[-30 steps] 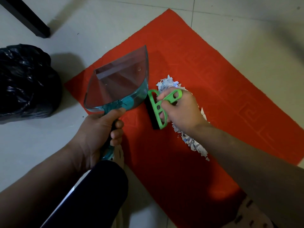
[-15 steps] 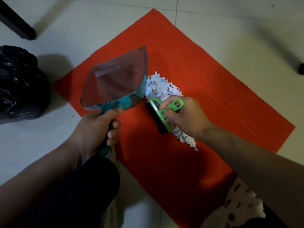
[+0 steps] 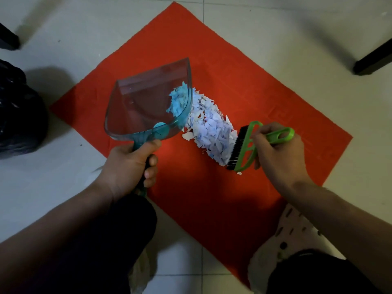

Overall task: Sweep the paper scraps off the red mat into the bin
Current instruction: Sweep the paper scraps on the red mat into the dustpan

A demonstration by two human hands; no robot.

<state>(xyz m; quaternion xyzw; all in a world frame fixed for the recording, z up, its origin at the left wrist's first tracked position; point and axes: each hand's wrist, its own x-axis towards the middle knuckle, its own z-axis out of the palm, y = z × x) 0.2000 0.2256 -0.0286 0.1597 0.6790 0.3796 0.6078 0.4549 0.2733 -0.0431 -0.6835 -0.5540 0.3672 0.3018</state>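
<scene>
Left hand: the left hand (image 3: 129, 164) is wrapped round the handle of the dustpan (image 3: 146, 107), thumb laid along the top of the handle next to the pan's teal round button, fingers curled underneath.
Dustpan: clear teal plastic, tilted, its open lip turned to the right and resting against the left end of the scrap pile; it lies over the left part of the mat.
Right hand: the right hand (image 3: 277, 153) grips the green handle of the brush (image 3: 246, 147), fingers curled round it; the looped end of the handle sticks out to the right past the fingers.
Brush: green frame with black bristles, the bristles facing left and touching the right end of the scrap pile, low on the mat.
Paper scraps: the paper scraps (image 3: 210, 128) lie in a long white heap on the middle of the mat, running from the dustpan's lip down and right to the bristles; a few at the far left end show bluish through the pan's wall, already inside its lip.
Red mat: the red mat (image 3: 265, 81) lies cornerwise on the pale tiled floor (image 3: 63, 45), one corner pointing far, one right.
Bin: a black bin bag (image 3: 19, 115) sits on the floor at the left edge, well apart from the scraps, beyond the mat's left corner.
Furniture: dark furniture legs stand at far left (image 3: 7, 40) and far right (image 3: 373, 60).
Near edge: the person's dark-clothed knees and a pale patterned cloth (image 3: 297, 232) by the right knee.
</scene>
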